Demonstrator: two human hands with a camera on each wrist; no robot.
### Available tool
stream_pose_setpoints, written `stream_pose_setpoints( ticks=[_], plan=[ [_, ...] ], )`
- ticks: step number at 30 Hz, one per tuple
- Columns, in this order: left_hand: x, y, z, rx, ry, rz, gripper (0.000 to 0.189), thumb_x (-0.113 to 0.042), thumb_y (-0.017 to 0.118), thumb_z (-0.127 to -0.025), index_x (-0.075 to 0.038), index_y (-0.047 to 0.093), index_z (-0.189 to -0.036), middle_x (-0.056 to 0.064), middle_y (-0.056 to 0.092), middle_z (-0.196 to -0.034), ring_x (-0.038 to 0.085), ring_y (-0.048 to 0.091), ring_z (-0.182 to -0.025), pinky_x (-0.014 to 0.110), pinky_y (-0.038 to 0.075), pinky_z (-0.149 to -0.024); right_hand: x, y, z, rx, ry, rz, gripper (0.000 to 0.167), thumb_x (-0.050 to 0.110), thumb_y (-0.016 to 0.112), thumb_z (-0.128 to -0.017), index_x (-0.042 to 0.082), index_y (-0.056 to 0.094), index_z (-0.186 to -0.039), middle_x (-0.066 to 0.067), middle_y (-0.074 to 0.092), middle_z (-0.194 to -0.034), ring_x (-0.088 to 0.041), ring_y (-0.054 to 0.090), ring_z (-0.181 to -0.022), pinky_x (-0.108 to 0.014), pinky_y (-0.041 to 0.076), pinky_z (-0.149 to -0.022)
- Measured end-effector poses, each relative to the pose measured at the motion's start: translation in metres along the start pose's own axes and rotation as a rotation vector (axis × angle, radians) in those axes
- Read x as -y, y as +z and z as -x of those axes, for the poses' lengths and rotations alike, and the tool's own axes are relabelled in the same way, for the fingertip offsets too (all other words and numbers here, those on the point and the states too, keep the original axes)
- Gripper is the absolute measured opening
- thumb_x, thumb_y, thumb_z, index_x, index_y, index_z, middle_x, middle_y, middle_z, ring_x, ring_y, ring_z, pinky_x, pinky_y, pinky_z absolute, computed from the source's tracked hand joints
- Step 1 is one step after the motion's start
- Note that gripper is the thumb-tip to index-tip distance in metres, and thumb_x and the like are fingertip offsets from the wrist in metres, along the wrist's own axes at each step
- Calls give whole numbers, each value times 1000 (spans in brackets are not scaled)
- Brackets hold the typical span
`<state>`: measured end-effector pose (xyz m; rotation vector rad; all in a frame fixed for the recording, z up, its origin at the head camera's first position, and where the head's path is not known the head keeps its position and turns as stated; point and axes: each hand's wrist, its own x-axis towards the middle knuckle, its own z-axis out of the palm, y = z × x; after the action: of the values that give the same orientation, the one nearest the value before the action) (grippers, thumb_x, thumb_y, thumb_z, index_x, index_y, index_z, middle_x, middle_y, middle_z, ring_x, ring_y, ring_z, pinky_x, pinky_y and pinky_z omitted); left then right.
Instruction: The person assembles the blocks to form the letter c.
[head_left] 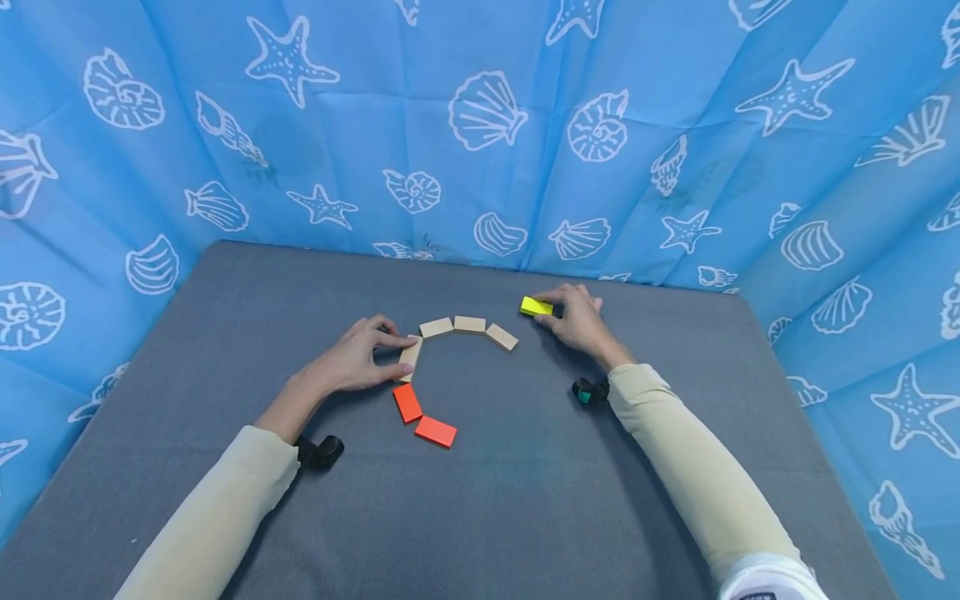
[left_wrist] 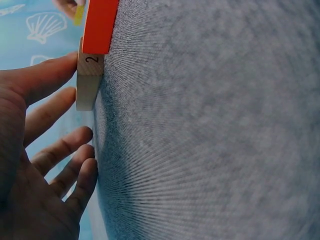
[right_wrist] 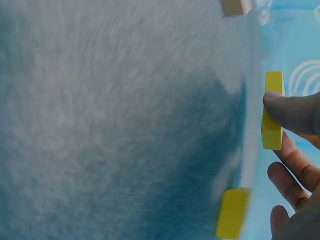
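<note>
My left hand (head_left: 358,354) has its thumb and index fingertips resting on a plain wooden block (head_left: 409,360), spread along its length; the other fingers are loose. In the left wrist view, that wooden block (left_wrist: 89,85) shows a "2" on one end. Two red blocks (head_left: 407,402) continue the curve below it. Three more plain wooden blocks (head_left: 469,325) curve along the top. My right hand (head_left: 577,321) pinches a yellow block (head_left: 536,306) between thumb and index finger, above the table in the right wrist view. Another yellow block (right_wrist: 232,215) lies below that hand, hidden in the head view.
The blocks lie on a table with a grey cloth (head_left: 495,517). A blue curtain (head_left: 420,125) with white shells and starfish hangs round the back and sides. Black wrist devices (head_left: 321,452) stick out beside both sleeves.
</note>
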<state>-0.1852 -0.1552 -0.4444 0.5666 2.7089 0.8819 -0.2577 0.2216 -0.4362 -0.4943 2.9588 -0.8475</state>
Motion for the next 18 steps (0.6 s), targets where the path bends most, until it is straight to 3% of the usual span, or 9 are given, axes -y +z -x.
stream_pose_setpoints(
  ticks=[9, 14, 18],
  plan=[
    [1, 1, 1, -5, -4, 0, 52, -39, 76, -91, -23, 64, -140, 10, 51, -134, 33, 44, -122, 56, 41, -97, 24, -1, 24, -6, -178, -137, 35, 12, 78, -91, 6, 73, -125, -11, 67, -114, -31, 54, -105, -50, 37, -90],
    [1, 1, 1, -5, -10, -5, 53, -39, 76, -91, -23, 64, -140, 10, 51, -134, 33, 43, -123, 56, 41, -97, 38, 8, 41, 73, -212, -225, 34, 12, 80, -90, 9, 74, -123, -4, 64, -107, -28, 55, -96, -45, 43, -79],
    [1, 1, 0, 1, -12, -2, 53, -39, 77, -91, -23, 64, -140, 10, 50, -135, 33, 43, -123, 56, 41, -97, 46, 18, 55, 150, -227, -256, 35, 13, 81, -88, 13, 75, -123, 0, 63, -106, -24, 56, -94, -42, 45, -79]
  ],
)
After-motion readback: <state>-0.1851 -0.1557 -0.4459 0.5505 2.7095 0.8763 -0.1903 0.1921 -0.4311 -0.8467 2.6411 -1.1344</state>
